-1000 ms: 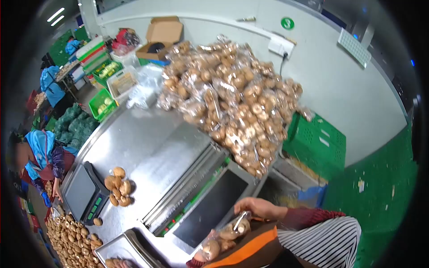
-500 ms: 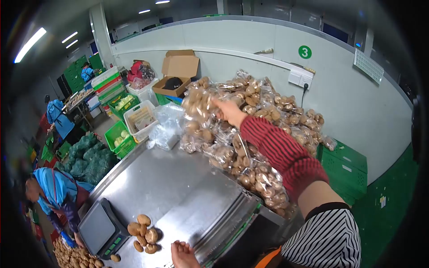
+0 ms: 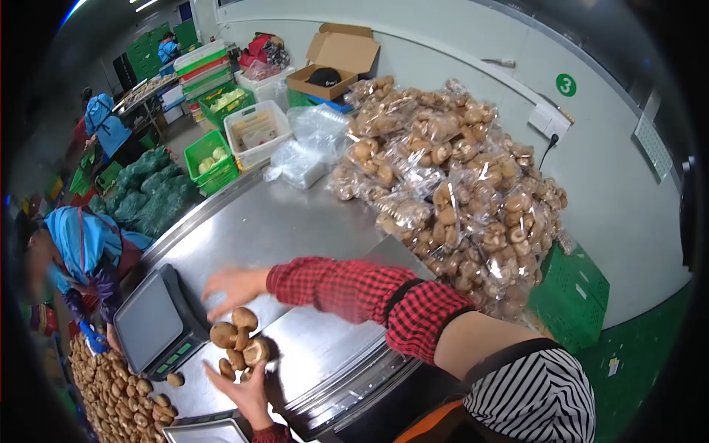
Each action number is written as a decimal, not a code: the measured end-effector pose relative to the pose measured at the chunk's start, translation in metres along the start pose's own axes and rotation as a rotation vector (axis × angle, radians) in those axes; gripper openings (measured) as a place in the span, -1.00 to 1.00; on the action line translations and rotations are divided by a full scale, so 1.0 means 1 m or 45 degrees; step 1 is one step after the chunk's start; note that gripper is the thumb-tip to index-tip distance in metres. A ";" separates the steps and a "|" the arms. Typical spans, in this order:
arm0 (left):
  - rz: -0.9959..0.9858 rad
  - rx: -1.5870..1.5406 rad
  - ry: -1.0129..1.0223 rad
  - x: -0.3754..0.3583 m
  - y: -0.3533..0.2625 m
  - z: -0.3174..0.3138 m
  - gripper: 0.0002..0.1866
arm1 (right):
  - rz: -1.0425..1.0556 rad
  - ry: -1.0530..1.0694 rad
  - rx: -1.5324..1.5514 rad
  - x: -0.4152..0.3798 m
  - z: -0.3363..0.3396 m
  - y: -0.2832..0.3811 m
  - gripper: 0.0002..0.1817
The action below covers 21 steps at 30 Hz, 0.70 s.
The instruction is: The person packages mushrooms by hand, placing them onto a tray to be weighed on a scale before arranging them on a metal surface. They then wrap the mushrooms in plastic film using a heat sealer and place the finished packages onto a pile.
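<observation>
Several brown mushrooms (image 3: 241, 337) lie in a small cluster on the steel table (image 3: 221, 244), right of the digital scale (image 3: 153, 325). My left hand (image 3: 247, 391) is at the near side of the cluster, fingers spread, with the thumb and fingertips beside the lowest mushrooms. Just above the cluster is my right hand (image 3: 235, 288), blurred, its fingers apart and nothing in them. Clear bags of mushrooms (image 3: 458, 184) are heaped beyond my right arm. One mushroom (image 3: 175, 379) sits alone below the scale.
Flattened clear bags (image 3: 306, 144) lie at the table's back edge. Loose mushrooms (image 3: 111, 384) are piled at lower left, near a co-worker in blue (image 3: 85, 244). Green crates (image 3: 569, 295) stand at right, baskets (image 3: 256, 133) and an open cardboard box (image 3: 336, 63) behind.
My right hand has left the bagged heap and come down-left to the small cluster, without a bag. My left hand has moved up-left to the cluster. The camera view has shifted.
</observation>
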<state>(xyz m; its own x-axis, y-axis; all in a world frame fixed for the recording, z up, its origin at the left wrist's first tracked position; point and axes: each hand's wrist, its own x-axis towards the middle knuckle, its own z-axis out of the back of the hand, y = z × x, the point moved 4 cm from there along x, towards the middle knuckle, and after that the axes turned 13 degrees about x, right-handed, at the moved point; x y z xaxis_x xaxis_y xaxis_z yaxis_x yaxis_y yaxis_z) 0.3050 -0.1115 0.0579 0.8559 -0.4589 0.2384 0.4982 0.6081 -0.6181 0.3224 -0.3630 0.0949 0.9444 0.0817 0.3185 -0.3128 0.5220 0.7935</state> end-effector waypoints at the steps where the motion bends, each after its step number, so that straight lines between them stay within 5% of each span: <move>1: 0.104 -0.174 0.140 0.001 -0.016 0.001 0.24 | 0.015 0.104 0.051 0.009 -0.029 0.008 -0.31; 3: 0.060 -0.255 0.153 0.004 -0.016 -0.003 0.21 | -0.162 0.214 0.196 -0.006 -0.055 0.020 -0.28; 4: -0.005 -0.002 0.142 0.004 -0.021 -0.001 0.17 | 0.007 0.100 0.173 -0.016 -0.056 0.026 -0.27; 7: -0.255 -0.049 0.251 0.005 -0.043 -0.026 0.08 | -0.006 -0.234 0.027 -0.065 -0.042 0.017 -0.33; 9: -0.488 -0.054 0.329 0.000 -0.081 -0.034 0.05 | -0.496 -0.304 -0.015 -0.118 -0.016 0.040 -0.33; 12: -0.729 -0.109 0.587 -0.010 -0.104 -0.046 0.06 | -0.690 -0.577 -0.383 -0.191 -0.017 0.058 -0.26; 14: -0.812 -0.116 0.874 -0.011 -0.118 -0.043 0.15 | -0.691 -0.555 -0.282 -0.203 -0.020 0.066 -0.23; 17: -0.597 -0.397 0.806 -0.022 -0.101 -0.039 0.25 | -0.710 -0.523 0.041 -0.220 -0.005 0.070 -0.23; 18: -0.619 -0.283 0.603 -0.027 -0.105 -0.016 0.27 | -0.683 -0.643 0.074 -0.234 0.009 0.082 -0.29; 20: -0.279 -0.354 0.378 -0.045 -0.072 0.013 -0.14 | -0.763 -0.789 0.039 -0.283 0.028 0.109 -0.39; 21: -0.130 -0.024 0.431 -0.055 -0.043 0.028 -0.35 | -0.854 -0.813 -0.034 -0.313 0.037 0.121 -0.44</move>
<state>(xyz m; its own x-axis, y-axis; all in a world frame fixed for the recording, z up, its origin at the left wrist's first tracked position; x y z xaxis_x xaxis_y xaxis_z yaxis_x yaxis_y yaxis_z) 0.2406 -0.0949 0.0923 0.7059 -0.7072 0.0398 0.5732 0.5374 -0.6185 -0.0151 -0.3569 0.1104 0.6895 -0.7237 0.0281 0.2892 0.3107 0.9054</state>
